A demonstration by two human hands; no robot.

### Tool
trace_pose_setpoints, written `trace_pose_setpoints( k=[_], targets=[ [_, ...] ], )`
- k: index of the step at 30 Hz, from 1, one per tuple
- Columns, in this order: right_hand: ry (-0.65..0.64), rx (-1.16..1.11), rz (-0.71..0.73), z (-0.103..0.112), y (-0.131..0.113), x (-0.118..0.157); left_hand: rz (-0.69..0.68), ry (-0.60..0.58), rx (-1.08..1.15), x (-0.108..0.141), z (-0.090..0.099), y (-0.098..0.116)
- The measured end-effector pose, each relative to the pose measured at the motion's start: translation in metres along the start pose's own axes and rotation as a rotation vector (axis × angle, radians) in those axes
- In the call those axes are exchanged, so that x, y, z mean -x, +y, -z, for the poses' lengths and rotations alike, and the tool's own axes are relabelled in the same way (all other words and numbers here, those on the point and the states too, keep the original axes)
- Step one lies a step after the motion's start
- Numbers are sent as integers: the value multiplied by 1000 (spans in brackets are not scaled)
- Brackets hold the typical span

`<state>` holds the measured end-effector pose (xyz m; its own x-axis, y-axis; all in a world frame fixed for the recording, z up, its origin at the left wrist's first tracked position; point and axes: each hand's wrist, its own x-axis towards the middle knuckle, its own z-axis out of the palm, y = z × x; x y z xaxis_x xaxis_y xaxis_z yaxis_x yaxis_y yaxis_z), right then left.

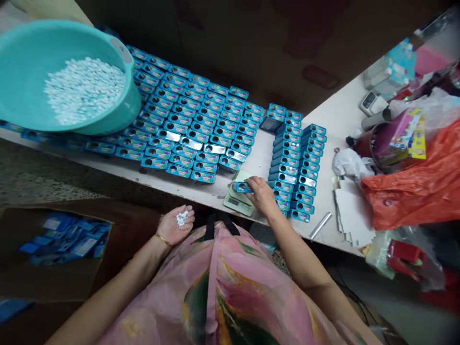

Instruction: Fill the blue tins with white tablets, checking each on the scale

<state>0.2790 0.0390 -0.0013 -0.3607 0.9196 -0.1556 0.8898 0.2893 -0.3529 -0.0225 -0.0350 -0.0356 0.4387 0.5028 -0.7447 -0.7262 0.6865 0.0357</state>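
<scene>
Several small white pieces [182,218] lie in the upturned palm of my left hand [176,224], whose fingers are slightly curled around them. My right hand [261,194] grips the right end of a small blue box [242,187] over a pale green scale [238,205]. The box has a dark round hole on top. Many similar blue boxes [190,125] stand in rows left of the scale, and two more columns [285,165] stand to its right. A turquoise basin [132,103] holding many white pieces [86,88] rests at the upper left.
A cardboard box [104,268] with blue packages [68,239] is at the lower left. On the table's right side are a metallic tube [321,225], stacked white card [354,206] and an orange bag [417,182]. A dark panel [223,43] borders the table's back.
</scene>
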Motion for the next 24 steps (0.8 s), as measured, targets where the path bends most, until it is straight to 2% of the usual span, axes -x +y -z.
trace_pose_setpoints(
  k=[3,7,10,12,14,16,18,19,21,24],
  targets=[
    [69,-14,-1,-12,-25,-20,-6,13,-1,2,4,4],
    [157,-1,-28,-44,-50,-53,-25,38,-14,3,4,10],
    [226,40,-5,-60,-53,-68,-24,73,-16,0,2,14],
    [265,55,35,-59,-44,-72,-14,94,-11,-3,0,15],
    [311,56,59,-45,-24,-79,2,112,-11,-6,-3,15],
    [384,56,26,-19,9,-92,4,138,-32,-10,-5,13],
    [462,74,-77,13,52,-115,-14,184,-99,-18,-6,8],
    [480,118,-176,28,73,-129,-27,207,-150,-23,-7,4],
    [420,223,-284,53,110,-158,-51,237,-272,-38,-7,-4],
    [307,361,-278,68,141,-197,-69,265,-466,-70,-10,-17]
  ],
)
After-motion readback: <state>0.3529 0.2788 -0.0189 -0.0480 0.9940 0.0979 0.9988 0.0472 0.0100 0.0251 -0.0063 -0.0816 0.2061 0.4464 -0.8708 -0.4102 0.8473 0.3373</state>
